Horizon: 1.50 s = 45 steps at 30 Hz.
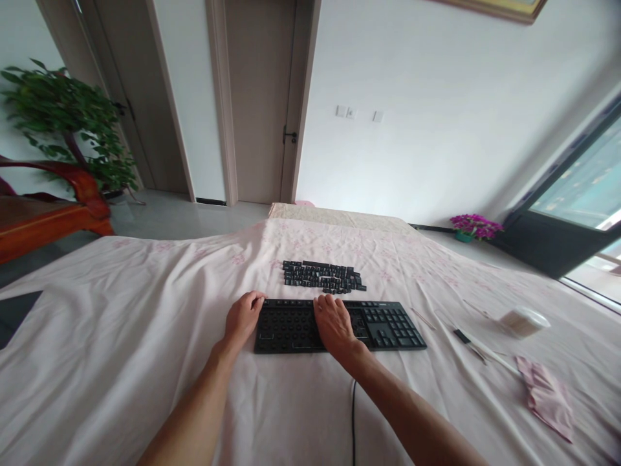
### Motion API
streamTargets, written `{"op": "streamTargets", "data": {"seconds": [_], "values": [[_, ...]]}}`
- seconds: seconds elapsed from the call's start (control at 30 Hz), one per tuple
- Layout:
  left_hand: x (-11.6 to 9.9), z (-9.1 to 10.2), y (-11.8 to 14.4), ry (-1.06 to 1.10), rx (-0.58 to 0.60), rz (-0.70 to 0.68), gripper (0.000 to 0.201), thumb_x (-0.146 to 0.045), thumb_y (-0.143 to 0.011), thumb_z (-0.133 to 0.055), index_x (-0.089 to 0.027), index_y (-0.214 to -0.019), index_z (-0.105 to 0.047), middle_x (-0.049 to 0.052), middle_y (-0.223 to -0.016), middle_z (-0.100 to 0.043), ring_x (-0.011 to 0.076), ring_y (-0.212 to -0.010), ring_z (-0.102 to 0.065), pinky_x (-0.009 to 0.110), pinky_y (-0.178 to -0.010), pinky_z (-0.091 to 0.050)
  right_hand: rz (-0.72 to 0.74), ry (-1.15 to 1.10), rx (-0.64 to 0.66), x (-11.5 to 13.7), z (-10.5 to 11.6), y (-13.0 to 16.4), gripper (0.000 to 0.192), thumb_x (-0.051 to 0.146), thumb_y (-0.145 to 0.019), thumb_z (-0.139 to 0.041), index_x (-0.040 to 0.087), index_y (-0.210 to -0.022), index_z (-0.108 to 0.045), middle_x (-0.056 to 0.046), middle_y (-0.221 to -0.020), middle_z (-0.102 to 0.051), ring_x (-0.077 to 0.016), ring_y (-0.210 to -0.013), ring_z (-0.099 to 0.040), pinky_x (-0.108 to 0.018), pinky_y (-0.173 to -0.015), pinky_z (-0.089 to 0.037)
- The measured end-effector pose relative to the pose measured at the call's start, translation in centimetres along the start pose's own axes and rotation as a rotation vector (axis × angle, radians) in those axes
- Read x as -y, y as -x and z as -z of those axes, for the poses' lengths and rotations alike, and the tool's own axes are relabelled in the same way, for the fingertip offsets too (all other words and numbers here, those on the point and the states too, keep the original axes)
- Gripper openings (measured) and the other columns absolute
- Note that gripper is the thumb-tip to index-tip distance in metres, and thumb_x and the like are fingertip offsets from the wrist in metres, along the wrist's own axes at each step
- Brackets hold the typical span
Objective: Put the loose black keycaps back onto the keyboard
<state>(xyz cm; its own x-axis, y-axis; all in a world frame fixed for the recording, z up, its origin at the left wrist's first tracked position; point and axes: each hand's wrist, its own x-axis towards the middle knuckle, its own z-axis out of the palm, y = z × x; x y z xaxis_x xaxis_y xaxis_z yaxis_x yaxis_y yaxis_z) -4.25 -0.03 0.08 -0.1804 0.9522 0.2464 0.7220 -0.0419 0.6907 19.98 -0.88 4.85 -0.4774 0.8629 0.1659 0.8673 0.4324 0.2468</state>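
A black keyboard (388, 327) lies on a pale pink sheet (121, 336); most of its main-section keycaps are off, the number pad still has its keys. Several loose black keycaps (323, 276) lie in rows just beyond it. My left hand (242, 317) rests at the keyboard's left end, fingers curled onto its far corner. My right hand (334, 323) lies flat on the keyboard's middle, fingers spread toward the far edge. A black cable (353, 421) runs from the keyboard toward me between my arms.
To the right lie thin sticks (423, 319), a white-handled tool (485, 353), a small white tub (524, 321) and a folded pink cloth (546, 395). A red wooden seat (53, 210) and plant (68, 123) stand far left. Doors and a window are beyond.
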Motion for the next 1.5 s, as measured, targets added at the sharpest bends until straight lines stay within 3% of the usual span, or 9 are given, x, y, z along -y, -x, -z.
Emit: {"op": "streamTargets", "data": {"seconds": [0.23, 0.4, 0.53, 0.67, 0.87, 1.13, 1.5], "values": [[0.1, 0.0, 0.0, 0.016, 0.005, -0.008, 0.025, -0.031, -0.089, -0.045, -0.026, -0.095, -0.068, 0.001, -0.103, -0.073, 0.0166, -0.094, -0.065, 0.024, -0.081, -0.045, -0.063, -0.151, -0.010, -2.1, 0.1, -0.3, 0.030, 0.014, -0.091, -0.043, 0.023, -0.104, -0.068, -0.009, -0.105, -0.062, -0.0228, -0.099, -0.047, -0.033, -0.081, -0.033], [0.2, -0.1, 0.0, 0.024, 0.007, -0.002, 0.025, -0.032, -0.089, -0.045, -0.027, -0.095, -0.068, 0.000, -0.103, -0.073, 0.0163, -0.094, -0.065, 0.024, -0.081, -0.045, -0.251, -0.230, -0.081, -5.3, -0.9, -2.3, 0.031, 0.026, -0.096, -0.042, 0.028, -0.104, -0.072, -0.006, -0.105, -0.062, -0.0202, -0.097, -0.047, -0.030, -0.080, -0.031], [0.2, -0.1, -0.1, 0.022, 0.005, -0.002, 0.025, -0.032, -0.089, -0.045, -0.026, -0.095, -0.068, 0.001, -0.103, -0.073, 0.0163, -0.094, -0.065, 0.024, -0.081, -0.044, -0.259, -0.182, -0.076, -6.4, -1.7, -4.3, 0.029, 0.031, -0.094, -0.047, 0.028, -0.090, -0.075, -0.006, -0.104, -0.063, -0.0215, -0.098, -0.045, -0.032, -0.079, -0.030], [0.1, 0.0, -0.1, 0.020, 0.012, -0.004, 0.025, -0.032, -0.089, -0.045, -0.026, -0.096, -0.068, 0.000, -0.103, -0.073, 0.0163, -0.095, -0.065, 0.024, -0.081, -0.044, -0.232, -0.098, -0.025, -6.3, -2.2, -5.7, 0.031, 0.026, -0.092, -0.048, 0.022, -0.079, -0.075, -0.009, -0.098, -0.063, -0.0233, -0.098, -0.044, -0.034, -0.078, -0.029], [0.1, 0.0, -0.1, 0.017, 0.013, 0.007, 0.025, -0.032, -0.089, -0.044, -0.026, -0.096, -0.068, 0.000, -0.103, -0.073, 0.0166, -0.096, -0.065, 0.024, -0.081, -0.043, -0.179, -0.074, 0.010, -6.0, -2.6, -6.3, 0.028, 0.021, -0.089, -0.050, 0.020, -0.077, -0.074, -0.010, -0.096, -0.066, -0.0233, -0.098, -0.045, -0.034, -0.079, -0.029], [0.0, 0.0, 0.0, 0.019, 0.015, 0.016, 0.025, -0.032, -0.089, -0.045, -0.026, -0.096, -0.068, 0.000, -0.104, -0.073, 0.0165, -0.095, -0.065, 0.024, -0.081, -0.043, -0.161, -0.210, 0.059, -5.4, -2.3, -5.9, 0.018, 0.031, -0.087, -0.058, 0.029, -0.088, -0.076, -0.002, -0.097, -0.071, -0.0197, -0.099, -0.055, -0.029, -0.082, -0.033], [0.0, 0.0, -0.1, 0.017, 0.017, 0.019, 0.025, -0.032, -0.089, -0.045, -0.027, -0.097, -0.069, -0.001, -0.104, -0.073, 0.0165, -0.096, -0.065, 0.024, -0.080, -0.044, -0.165, -0.140, 0.150, -4.2, -1.7, -7.0, 0.023, 0.015, -0.085, -0.054, 0.015, -0.091, -0.076, -0.015, -0.094, -0.072, -0.0237, -0.097, -0.064, -0.029, -0.082, -0.044]]}}
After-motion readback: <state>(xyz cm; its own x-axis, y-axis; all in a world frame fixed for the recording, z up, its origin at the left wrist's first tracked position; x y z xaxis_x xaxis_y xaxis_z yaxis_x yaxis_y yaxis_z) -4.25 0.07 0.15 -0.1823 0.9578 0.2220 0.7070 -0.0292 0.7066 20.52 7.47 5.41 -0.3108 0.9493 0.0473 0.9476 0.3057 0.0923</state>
